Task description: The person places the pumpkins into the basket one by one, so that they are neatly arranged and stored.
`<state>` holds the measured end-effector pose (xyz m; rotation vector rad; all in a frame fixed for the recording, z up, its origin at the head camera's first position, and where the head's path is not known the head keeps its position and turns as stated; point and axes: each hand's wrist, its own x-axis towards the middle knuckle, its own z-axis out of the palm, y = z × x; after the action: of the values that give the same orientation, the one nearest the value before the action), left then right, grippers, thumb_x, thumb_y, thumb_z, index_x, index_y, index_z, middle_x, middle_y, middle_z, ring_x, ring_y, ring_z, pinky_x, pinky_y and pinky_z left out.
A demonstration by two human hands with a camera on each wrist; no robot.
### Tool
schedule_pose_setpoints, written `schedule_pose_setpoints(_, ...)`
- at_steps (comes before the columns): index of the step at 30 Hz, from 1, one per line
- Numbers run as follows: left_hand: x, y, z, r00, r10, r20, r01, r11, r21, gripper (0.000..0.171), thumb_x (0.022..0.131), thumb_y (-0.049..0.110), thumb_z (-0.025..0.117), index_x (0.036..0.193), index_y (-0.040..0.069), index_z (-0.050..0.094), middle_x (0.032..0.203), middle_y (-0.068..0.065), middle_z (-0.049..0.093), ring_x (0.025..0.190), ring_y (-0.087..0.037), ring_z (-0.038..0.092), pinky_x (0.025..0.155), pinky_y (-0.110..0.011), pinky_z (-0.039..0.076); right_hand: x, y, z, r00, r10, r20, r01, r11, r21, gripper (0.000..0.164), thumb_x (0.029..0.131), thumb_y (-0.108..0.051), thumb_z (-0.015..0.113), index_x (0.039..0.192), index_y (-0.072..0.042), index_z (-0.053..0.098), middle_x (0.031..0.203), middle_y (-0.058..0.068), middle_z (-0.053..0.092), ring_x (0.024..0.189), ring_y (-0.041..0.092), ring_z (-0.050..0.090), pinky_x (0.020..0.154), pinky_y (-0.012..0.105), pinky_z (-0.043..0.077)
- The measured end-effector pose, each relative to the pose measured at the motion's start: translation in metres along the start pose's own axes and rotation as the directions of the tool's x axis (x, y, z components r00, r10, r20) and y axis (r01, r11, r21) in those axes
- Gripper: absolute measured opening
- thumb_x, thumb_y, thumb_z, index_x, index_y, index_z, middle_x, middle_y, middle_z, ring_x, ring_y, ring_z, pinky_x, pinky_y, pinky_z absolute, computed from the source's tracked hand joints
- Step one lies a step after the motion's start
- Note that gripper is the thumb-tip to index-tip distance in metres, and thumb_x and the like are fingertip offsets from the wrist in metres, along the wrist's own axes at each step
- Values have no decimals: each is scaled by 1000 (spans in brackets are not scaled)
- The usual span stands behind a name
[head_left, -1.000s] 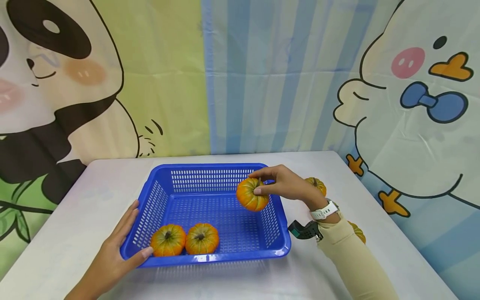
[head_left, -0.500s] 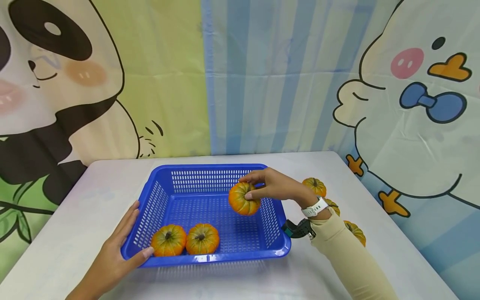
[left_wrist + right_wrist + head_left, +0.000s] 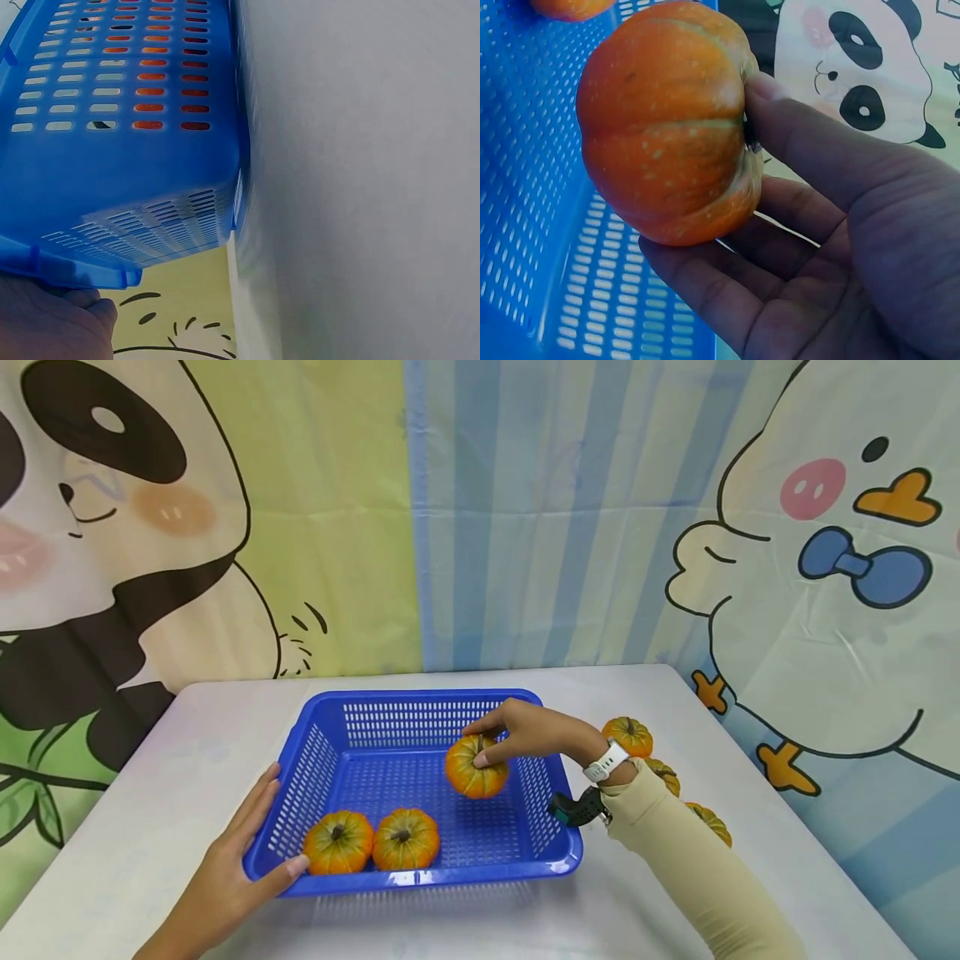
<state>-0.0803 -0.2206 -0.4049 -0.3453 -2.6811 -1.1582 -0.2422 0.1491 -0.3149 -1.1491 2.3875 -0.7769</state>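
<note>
Over the basket [image 3: 390, 777], the right hand [image 3: 531, 731] grips a pumpkin [image 3: 472, 779]; left hand [image 3: 228, 868], unclenched, touches rim [image 3: 352, 882].

We find the basket [image 3: 487, 873] blue throughout. Inside the basket we record two orange pumpkins [image 3: 337, 843] veined yellow-green; the held pumpkin [image 3: 660, 135] is orange, seamed green. Beneath the basket, the tabletop [image 3: 450, 931] is white. Behind the basket, we note a backdrop [image 3: 487, 527], yellow-green beside blue-and-pale vertical stripes.
</note>
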Motion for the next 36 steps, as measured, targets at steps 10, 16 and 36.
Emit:
schedule_pose_setpoints(10,0,1,-2,1000,-14,5,14,1000,-8,93,87,31,70,157,13,11,163,4,5,143,-43,16,91,-68,33,13,-11,7,994,-3,108,0,999,32,44,88,-20,74,128,-4,63,110,-2,70,93,8,64,82,22,53)
schedule_pose_setpoints(16,-2,0,-1,1000,-4,-4,3,1000,-19,92,87,28,71,157,16,12,162,7,6,145,-35,14,107,-15,18,18,-12,14,985,-13,172,5,999,51,43,88,-19,74,126,-4,65,109,-3,70,94,8,64,84,21,52)
schedule_pose_setpoints(36,0,1,0,1000,-15,3,15,1000,2,95,86,31,72,157,15,12,163,5,6,143,-41,17,91,-65,33,27,-7,33,932,36,362,-57,997,49,40,82,-21,80,119,-12,68,104,-10,66,98,11,63,85,21,51)
